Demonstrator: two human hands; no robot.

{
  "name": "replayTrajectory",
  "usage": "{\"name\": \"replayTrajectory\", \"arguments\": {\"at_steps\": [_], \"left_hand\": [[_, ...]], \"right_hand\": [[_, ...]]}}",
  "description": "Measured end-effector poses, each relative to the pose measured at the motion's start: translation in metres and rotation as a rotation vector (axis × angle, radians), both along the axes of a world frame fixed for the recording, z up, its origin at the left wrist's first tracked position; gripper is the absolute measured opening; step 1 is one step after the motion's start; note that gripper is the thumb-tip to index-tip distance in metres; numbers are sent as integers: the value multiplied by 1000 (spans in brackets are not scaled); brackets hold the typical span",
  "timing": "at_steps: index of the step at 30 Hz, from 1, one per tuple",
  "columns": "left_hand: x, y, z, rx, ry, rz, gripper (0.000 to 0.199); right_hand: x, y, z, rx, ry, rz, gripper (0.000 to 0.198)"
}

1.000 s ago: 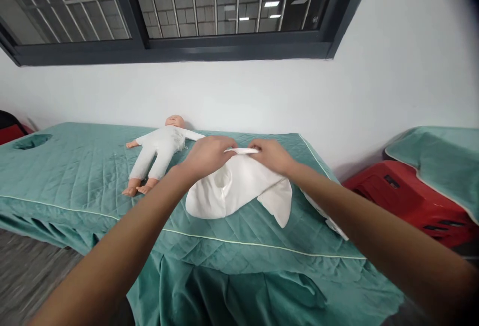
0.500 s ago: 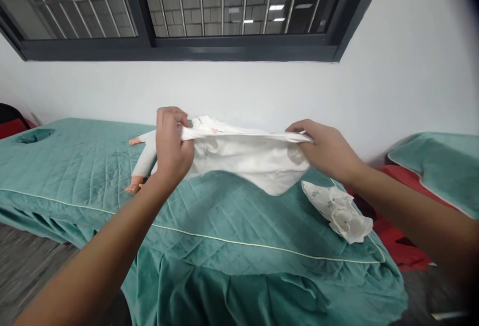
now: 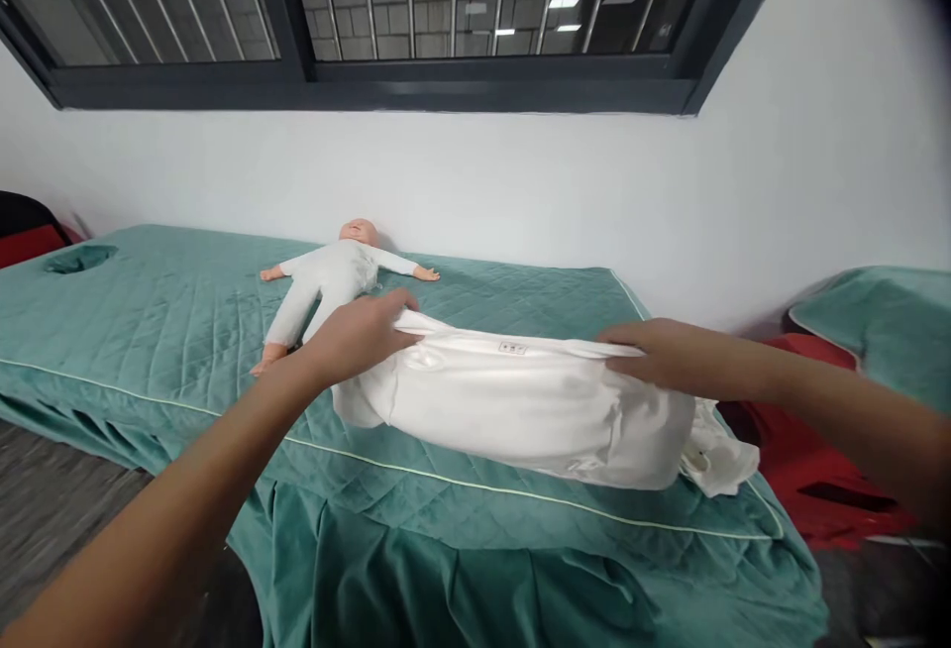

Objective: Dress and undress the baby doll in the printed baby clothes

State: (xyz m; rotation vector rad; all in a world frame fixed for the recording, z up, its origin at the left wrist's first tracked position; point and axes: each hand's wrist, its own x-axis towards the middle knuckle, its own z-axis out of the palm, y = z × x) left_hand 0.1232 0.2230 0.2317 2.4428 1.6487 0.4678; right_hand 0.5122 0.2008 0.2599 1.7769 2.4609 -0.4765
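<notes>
A white cloth garment [image 3: 512,410] with a small printed label near its upper edge is stretched between my two hands over the bed. My left hand [image 3: 364,336] pinches its upper left edge. At the upper right edge, my right hand [image 3: 646,351] grips the fabric, fingers closed. The garment's exact kind is unclear. Beyond my left hand a baby doll [image 3: 327,271] in a pale suit lies on its back, arms spread. A crumpled white cloth piece [image 3: 717,450] lies on the bed behind the garment's right end, partly hidden by it.
The bed has a green quilted cover [image 3: 185,331] with a hole at its far left. Behind it are a white wall [image 3: 482,192] and a dark-framed barred window [image 3: 482,83]. Red fabric [image 3: 824,470] and a green cushion [image 3: 884,321] are at the right.
Both hands have lowered with the garment, which now hangs broader with its label showing. The doll's head and body have come into view, and the crumpled piece is now partly covered.
</notes>
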Motion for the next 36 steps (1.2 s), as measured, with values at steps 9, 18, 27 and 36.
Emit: {"name": "replayTrajectory", "arguments": {"at_steps": [9, 18, 27, 36], "left_hand": [[94, 3, -100, 119, 244, 12, 31], [114, 39, -136, -65, 142, 286, 42], [121, 47, -145, 40, 86, 319, 59], [135, 131, -144, -7, 40, 211, 60]], "right_hand": [[-104, 5, -119, 410, -220, -63, 36], [-141, 40, -164, 292, -133, -525, 47], [-128, 54, -176, 498, 0, -612, 65], [-92, 126, -160, 417, -14, -636, 64]]}}
